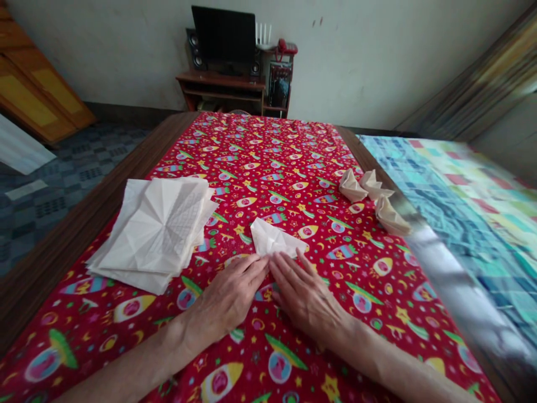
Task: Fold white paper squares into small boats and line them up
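A white folded paper (pixel 274 239) lies on the red patterned tablecloth in front of me, with a pointed, flattened shape. My left hand (pixel 235 288) is closed at its near edge, its fingers pressed together; the fingertips partly hide that edge. My right hand (pixel 304 291) rests on the same paper from the right, fingers stretched out and the little finger apart from the others. The two hands' fingertips nearly meet at the paper's near side. Left of them sits a stack of creased white paper sheets (pixel 155 229), the top one marked with radiating fold lines.
Several folded paper pieces (pixel 352 186) stand near the table's right edge. The red tablecloth (pixel 277 151) covers most of the brown table (pixel 138 162). Beyond stands a desk (pixel 222 81) with a monitor (pixel 224 36), and a bed (pixel 457 212) is on the right.
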### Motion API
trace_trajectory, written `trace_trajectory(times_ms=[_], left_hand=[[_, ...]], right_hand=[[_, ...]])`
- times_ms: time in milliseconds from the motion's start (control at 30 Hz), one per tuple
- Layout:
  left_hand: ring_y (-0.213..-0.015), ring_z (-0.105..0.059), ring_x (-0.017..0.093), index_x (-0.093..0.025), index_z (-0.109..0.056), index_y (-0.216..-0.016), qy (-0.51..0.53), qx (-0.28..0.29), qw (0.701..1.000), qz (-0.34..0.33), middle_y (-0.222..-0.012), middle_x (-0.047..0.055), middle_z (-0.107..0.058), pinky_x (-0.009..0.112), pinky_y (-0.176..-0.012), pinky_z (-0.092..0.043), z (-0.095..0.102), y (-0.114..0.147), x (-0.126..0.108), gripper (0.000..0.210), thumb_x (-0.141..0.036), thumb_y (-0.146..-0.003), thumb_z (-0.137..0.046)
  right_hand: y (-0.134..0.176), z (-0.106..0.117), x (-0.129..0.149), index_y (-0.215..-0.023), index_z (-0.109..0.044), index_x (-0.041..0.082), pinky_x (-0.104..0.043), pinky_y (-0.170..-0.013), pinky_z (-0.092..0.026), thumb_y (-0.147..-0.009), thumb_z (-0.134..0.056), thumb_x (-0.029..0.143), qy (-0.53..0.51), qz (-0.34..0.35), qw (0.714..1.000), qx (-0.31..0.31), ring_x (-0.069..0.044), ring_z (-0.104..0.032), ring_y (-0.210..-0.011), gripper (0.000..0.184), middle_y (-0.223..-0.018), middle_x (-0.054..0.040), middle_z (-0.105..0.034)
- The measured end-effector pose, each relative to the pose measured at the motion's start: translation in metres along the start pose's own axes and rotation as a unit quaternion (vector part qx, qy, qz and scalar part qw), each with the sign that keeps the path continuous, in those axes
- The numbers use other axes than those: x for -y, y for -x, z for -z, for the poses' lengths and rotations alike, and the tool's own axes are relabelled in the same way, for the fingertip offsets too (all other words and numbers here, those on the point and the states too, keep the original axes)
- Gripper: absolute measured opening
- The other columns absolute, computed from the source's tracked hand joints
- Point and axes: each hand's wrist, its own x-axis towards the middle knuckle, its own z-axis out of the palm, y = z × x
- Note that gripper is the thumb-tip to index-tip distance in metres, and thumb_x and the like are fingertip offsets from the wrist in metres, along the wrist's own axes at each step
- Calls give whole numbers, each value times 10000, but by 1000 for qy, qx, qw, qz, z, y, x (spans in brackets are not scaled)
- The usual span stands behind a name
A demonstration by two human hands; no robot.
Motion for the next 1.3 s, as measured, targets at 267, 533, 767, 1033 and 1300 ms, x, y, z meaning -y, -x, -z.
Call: trace_trajectory(times_ms=[267,533,767,1033,1300], left_hand=[[-1341,-342,204,-88,-421,-1365,42,-8,999,-18,-1409,96,-461,404,-1124,-338,3,11,7,486,-37,-883,-383],[-1140,-550,144,-156,-544,-1263,202,-75,976,4,-1187,71,-621,283,-993,-471,7,-1,29,423,-36,-895,-374],[-1033,-550,162,-188,-586,-1213,179,-79,981,-15,-1100,74,-581,296,-902,-503,0,-17,39,414,-23,-892,-384],[-1094,-494,201,-126,-545,-1248,121,-78,989,-33,-1213,100,-572,390,-957,-487,-2,-13,37,390,-37,-898,-398],[-1106,-484,196,-129,-533,-1264,114,-68,991,-24,-1232,85,-576,386,-974,-487,-2,-10,35,420,-19,-889,-377]], right_hand=[[3,-2,-1,-1217,-583,12,-418,-1028,-460,-939,-449,222,13,6,1000,-21,-298,-510,-1219,374,-1257,-196,-582],[3,-5,0,-1201,-594,13,-425,-999,-484,-929,-463,207,23,11,999,-38,-299,-529,-1199,359,-1235,-202,-596],[1,-6,-7,-1171,-605,82,-425,-945,-496,-934,-450,183,-32,-16,998,-46,-275,-544,-1169,300,-1205,-145,-629],[-28,-9,-39,-1063,-596,183,-321,-712,-480,-874,-582,381,-110,-153,982,-12,-219,-556,-896,274,-977,-94,-601],[-38,-16,-42,-841,-596,196,-239,-619,-388,-871,-586,319,-201,-188,961,-8,-138,-539,-700,127,-758,-7,-589]])
